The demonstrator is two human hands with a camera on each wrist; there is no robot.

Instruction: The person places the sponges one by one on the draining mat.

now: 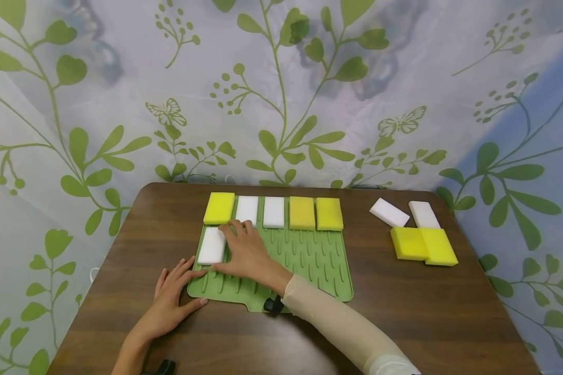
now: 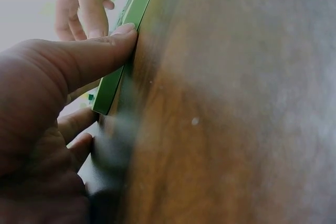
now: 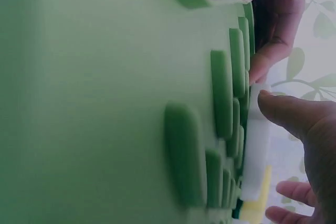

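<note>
A white sponge (image 1: 212, 246) lies at the left end of the second row on a green ridged mat (image 1: 305, 260). My right hand (image 1: 251, 252) spans it, with the thumb at the near end and the fingers at the far end. In the right wrist view the thumb (image 3: 294, 111) touches the white block. My left hand (image 1: 171, 297) rests at the mat's near left corner, fingers spread and thumb on the table; the left wrist view shows its thumb (image 2: 100, 56) along the mat's green edge.
Along the mat's back edge stand a yellow sponge (image 1: 219, 208), two white sponges (image 1: 274, 212) and two more yellow sponges (image 1: 329, 214). To the right on the brown table (image 1: 375, 312) lie two loose white sponges (image 1: 389, 212) and two yellow sponges (image 1: 440, 247). A patterned curtain (image 1: 281, 104) hangs behind.
</note>
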